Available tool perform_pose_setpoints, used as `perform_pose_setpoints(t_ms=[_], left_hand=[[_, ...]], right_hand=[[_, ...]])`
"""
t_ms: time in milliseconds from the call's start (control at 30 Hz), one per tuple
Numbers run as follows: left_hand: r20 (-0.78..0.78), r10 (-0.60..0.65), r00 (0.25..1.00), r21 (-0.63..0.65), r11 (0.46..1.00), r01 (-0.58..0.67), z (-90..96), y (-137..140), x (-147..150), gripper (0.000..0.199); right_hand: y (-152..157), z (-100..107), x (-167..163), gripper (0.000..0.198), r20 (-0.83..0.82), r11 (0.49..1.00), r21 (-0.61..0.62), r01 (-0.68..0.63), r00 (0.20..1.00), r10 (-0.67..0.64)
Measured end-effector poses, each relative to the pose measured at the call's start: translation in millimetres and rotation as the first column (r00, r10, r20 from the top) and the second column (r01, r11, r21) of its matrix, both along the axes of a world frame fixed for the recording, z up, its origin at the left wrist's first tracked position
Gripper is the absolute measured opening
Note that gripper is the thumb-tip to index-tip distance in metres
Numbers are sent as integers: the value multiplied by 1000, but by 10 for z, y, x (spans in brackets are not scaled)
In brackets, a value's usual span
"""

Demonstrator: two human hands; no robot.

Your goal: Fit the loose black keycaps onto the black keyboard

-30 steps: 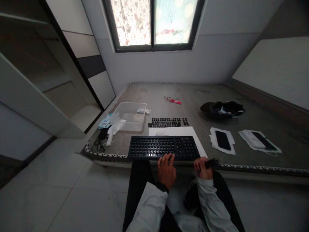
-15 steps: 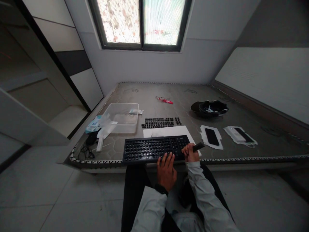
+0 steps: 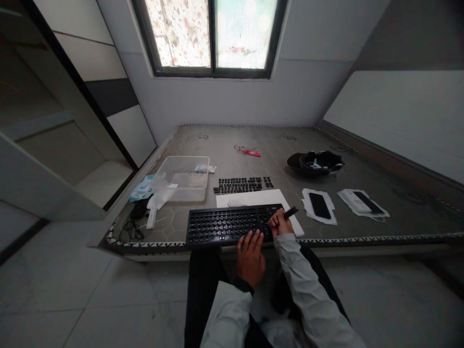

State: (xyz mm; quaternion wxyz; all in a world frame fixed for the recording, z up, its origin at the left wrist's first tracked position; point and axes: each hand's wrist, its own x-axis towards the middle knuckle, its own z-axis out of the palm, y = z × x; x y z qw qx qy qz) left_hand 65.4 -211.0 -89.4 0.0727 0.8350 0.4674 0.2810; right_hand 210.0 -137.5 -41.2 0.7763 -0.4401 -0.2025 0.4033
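A black keyboard [image 3: 221, 224] lies at the front edge of the mattress, many of its keys off and the bare key sockets showing. My left hand [image 3: 251, 258] rests with fingers stretched on its lower edge. Closed around a short black brush-like tool [image 3: 291, 212], my right hand [image 3: 280, 224] is over the keyboard's right end; the tool's other end is hidden by the fingers. Loose black keycaps [image 3: 239, 185] stand in rows behind a white sheet [image 3: 259, 197], which lies partly under the keyboard.
To the left are a clear plastic box [image 3: 186, 193], a blue packet [image 3: 142, 187] and a black cable [image 3: 130, 229]. Two phones, one a dark phone [image 3: 319, 205], lie on white cloths at right. Behind them is a black cap [image 3: 319, 163]. A red item [image 3: 250, 152] lies farther back.
My right hand has moved left and slightly up with the brush-like tool, from the keyboard's right edge onto its number keys. My left hand stays nearly in place.
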Motion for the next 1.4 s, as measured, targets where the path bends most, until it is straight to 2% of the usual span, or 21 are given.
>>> perform_pose_setpoints(t_ms=[100,367,633,1100,1400], left_hand=[[1,-1,1000,4,1000,1,-9,5,3,67],[1,7,1000,-9,1000,-7,-12,8,9,64],[30,-15,999,-37,999,16,-15,11,2,62],[5,-18,1000,-4,1000,18,-1,6,-15,65],[5,-14,1000,-15,1000,14,18,6,-8,64]], right_hand=[[8,-13,19,62,-16,1000,-1,17,1000,-17],[86,-31,56,61,7,997,-34,-73,997,73],[133,10,128,65,-38,982,-77,-175,984,172],[179,-36,-16,64,-36,988,-151,-33,999,28],[222,23,-2,63,-41,989,-136,-65,997,60]])
